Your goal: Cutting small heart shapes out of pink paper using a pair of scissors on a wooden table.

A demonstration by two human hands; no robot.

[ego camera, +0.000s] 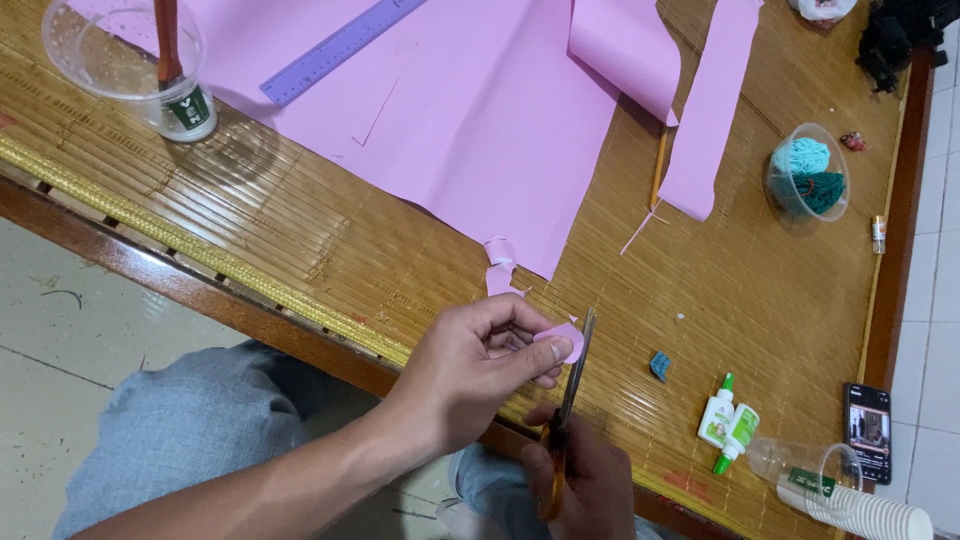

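Home craft spot, prob. living rm: bamboo-mat counter (300,230) w/ wood edge, tiled floor (60,330). Pink paper sheets (470,110), ruler (340,48), glue bottles (728,420), yarn cup (808,172), stacked paper cups (880,515), phone (867,432).

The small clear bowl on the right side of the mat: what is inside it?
Inside the clear bowl lie two yarn-like bundles, a light turquoise one and a darker teal one. What lies under them is covered.
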